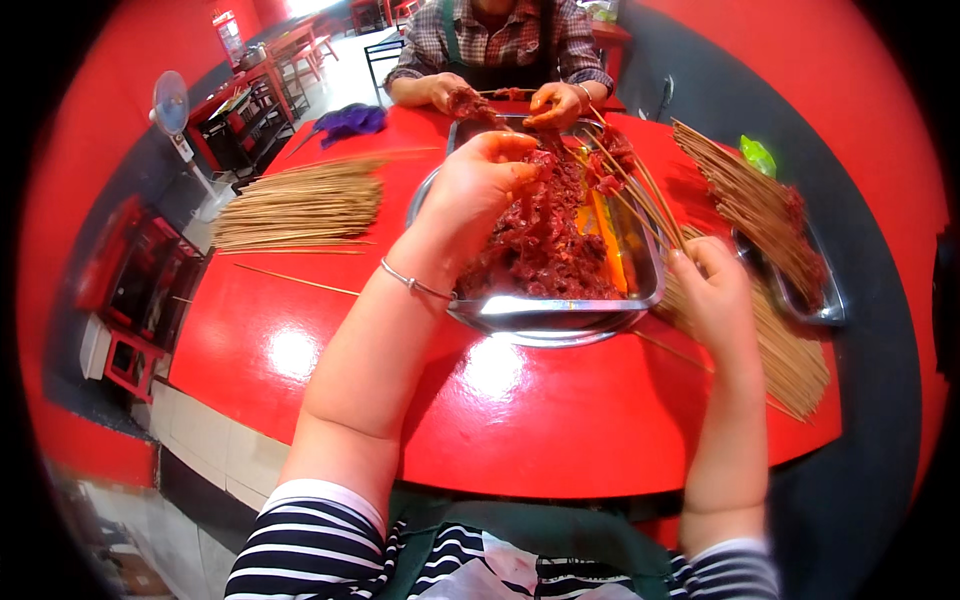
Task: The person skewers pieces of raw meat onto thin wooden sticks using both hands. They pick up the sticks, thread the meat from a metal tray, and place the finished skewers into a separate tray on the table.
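A rectangular metal tray full of raw red meat pieces stands on the red table. Above its left part is my left hand, thumb and fingers pinched on a small piece of raw meat. My right hand, at the tray's right edge, grips several wooden skewers by their lower ends; their far ends reach over the tray and carry meat pieces. An orange flat item shows in the tray beside the meat.
Bundles of bare skewers lie left and right on the table. Loaded skewers rest on a smaller metal tray at right, near a green plastic bag. A co-worker's hands work across the tray. A purple cloth lies back left.
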A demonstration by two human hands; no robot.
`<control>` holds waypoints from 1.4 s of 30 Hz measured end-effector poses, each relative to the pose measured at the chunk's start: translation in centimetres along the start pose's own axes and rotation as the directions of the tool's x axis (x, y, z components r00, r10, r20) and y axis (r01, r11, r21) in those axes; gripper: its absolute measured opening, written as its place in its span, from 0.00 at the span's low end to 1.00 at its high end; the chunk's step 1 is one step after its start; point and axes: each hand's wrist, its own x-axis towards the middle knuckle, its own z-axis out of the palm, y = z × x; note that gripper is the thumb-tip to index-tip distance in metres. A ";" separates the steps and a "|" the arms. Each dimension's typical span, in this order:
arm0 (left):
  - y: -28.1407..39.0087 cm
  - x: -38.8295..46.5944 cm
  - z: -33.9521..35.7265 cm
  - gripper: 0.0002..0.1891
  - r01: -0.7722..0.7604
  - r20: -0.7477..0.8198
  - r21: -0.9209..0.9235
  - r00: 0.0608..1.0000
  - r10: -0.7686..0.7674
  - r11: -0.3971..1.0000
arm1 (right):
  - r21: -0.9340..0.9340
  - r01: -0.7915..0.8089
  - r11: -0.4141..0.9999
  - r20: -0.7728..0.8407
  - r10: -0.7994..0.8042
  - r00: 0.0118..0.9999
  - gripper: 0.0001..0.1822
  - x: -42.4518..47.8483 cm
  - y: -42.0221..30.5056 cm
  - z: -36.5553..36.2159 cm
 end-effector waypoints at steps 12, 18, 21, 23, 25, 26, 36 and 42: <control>-1.7 -0.4 1.7 0.06 -0.298 -0.135 0.290 0.928 0.347 0.909 | 0.016 -0.013 1.000 0.054 0.012 0.998 0.09 -0.4 -1.1 0.5; -2.5 -1.3 3.1 0.06 -0.316 -0.120 0.264 0.927 0.356 0.911 | 0.000 0.022 1.000 0.018 -0.022 1.000 0.09 -0.7 -1.2 1.3; -2.6 -0.9 2.9 0.07 -0.239 -0.103 0.176 0.960 0.260 0.955 | 0.015 0.042 0.999 -0.018 -0.042 0.999 0.09 -0.5 -1.1 0.9; -2.2 -0.7 2.6 0.09 -0.143 -0.063 0.157 0.986 0.155 0.977 | 0.022 0.037 0.999 -0.042 -0.036 0.998 0.09 -0.4 -0.9 0.5; -1.6 -0.8 2.0 0.11 -0.037 0.000 0.164 0.999 0.038 0.986 | 0.025 0.030 0.999 -0.068 -0.029 0.997 0.08 -0.3 -0.9 0.1; -1.5 -0.8 1.9 0.11 -0.026 -0.011 0.177 1.000 0.029 0.984 | 0.033 0.023 0.999 -0.073 -0.021 0.997 0.08 -0.2 -1.0 0.0; -1.1 -1.2 2.4 0.16 -0.139 0.181 0.281 0.979 0.089 0.950 | 0.047 0.084 0.995 0.027 -0.085 0.996 0.09 -0.2 -0.3 0.0; -0.9 -1.0 2.1 0.12 0.143 0.107 0.041 0.983 -0.147 0.989 | 0.008 0.039 0.999 -0.017 -0.039 0.999 0.09 -0.1 -0.3 -0.3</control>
